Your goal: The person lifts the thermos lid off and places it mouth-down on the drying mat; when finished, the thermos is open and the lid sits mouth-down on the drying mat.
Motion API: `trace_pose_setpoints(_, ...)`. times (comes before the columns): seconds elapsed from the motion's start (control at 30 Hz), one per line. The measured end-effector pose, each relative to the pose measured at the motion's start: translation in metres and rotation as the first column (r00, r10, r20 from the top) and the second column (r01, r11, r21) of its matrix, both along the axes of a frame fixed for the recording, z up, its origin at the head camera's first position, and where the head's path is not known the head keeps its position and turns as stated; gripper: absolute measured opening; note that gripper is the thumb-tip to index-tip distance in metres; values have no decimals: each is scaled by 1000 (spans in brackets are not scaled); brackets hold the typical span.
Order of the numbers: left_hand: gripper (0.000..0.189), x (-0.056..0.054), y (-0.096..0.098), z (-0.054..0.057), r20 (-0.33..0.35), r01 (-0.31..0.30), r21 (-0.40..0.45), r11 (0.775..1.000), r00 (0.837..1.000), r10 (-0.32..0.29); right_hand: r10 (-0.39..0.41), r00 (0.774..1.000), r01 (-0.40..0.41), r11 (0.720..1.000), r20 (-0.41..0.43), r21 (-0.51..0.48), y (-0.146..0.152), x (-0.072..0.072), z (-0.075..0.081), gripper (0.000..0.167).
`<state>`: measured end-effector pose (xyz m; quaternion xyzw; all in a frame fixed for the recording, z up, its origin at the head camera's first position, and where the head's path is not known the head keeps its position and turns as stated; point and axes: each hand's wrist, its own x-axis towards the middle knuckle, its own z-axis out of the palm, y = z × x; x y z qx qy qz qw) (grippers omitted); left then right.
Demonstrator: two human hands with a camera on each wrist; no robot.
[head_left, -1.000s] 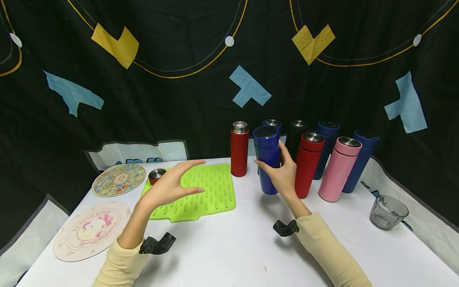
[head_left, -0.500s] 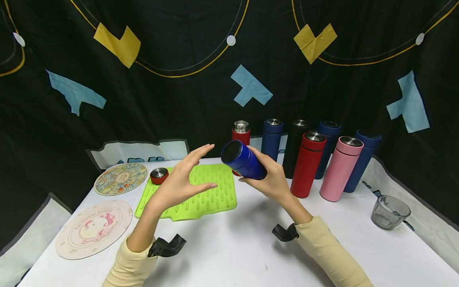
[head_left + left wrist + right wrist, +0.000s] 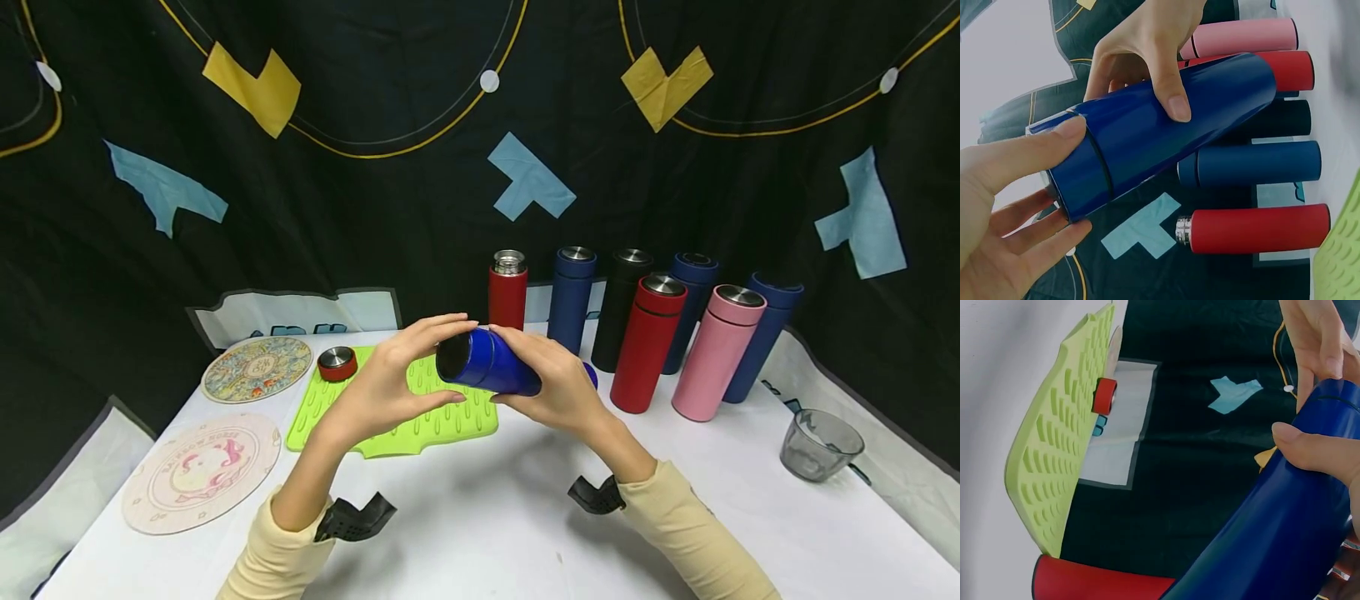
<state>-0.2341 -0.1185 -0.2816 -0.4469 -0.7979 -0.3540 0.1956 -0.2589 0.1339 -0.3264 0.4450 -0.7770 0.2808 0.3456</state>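
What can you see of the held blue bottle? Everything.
The blue bottle is a glossy, metal-looking cylinder, its cap on, with a dark top and seam. It's held tilted above the white table, cap end toward the person's left. The right hand grips the body; the left hand brackets the cap, contact unclear.

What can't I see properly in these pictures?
Underside of the shiny blue cylindrical bottle: turned away in the head and left wrist views, cut off by the right wrist view's bottom edge.
Inside of the uncapped red cylindrical bottle: too small in the head view.
Centre marks on the round multicoloured mat: too small there too.
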Motion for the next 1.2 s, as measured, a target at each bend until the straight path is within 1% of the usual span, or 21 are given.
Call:
trace_pose_setpoints(0.13, 80, 0, 0, 0, -12, -6, -16, 1000, 1000, 5, -10, 1000, 11, 1000, -25, 29, 0, 2, 1, 89)
trace_pose_setpoints(0.23, 76, 0, 0, -1, -16, -7, -22, 1000, 1000, 6, -25, 999, 27, 998, -36, 50, 0, 3, 2, 88)
trace_pose_setpoints(0.37, 72, -1, -1, -2, -11, 25, 0, 1000, 1000, -25, -33, 999, 35, 997, -29, 69, 0, 4, 2, 89)
trace_pose_setpoints(0.5, 71, -3, -1, -3, -31, 55, 23, 998, 998, -54, -21, 1000, 20, 996, 7, 86, 1, 5, 3, 89)
trace_pose_setpoints(0.6, 71, -5, -2, -4, -39, 61, 31, 998, 997, -60, 8, 997, -16, 995, 77, 95, 3, 5, 4, 89)
trace_pose_setpoints(0.73, 71, -6, -3, -5, -38, 65, 34, 997, 997, -64, 57, 979, -77, 992, 198, 98, 10, 3, 8, 92)
trace_pose_setpoints(0.83, 71, -7, -5, -4, -43, 69, 39, 997, 997, -68, 80, 962, -110, 989, 262, 102, 14, 2, 12, 95)
trace_pose_setpoints(0.93, 72, -6, -7, -3, -56, 74, 47, 996, 996, -72, 104, 947, -136, 987, 303, 85, 18, 2, 14, 93)
trace_pose_setpoints(1.03, 73, -5, -10, -1, -72, 79, 57, 995, 995, -75, 143, 929, -163, 986, 340, 32, 20, 3, 16, 87)
trace_pose_setpoints(1.13, 72, -4, -11, 1, -73, 94, 70, 993, 993, -89, 169, 916, -177, 984, 364, -13, 23, 5, 18, 81)
trace_pose_setpoints(1.2, 72, -3, -11, 2, -64, 106, 76, 991, 993, -101, 173, 911, -176, 984, 376, -25, 24, 5, 19, 79)
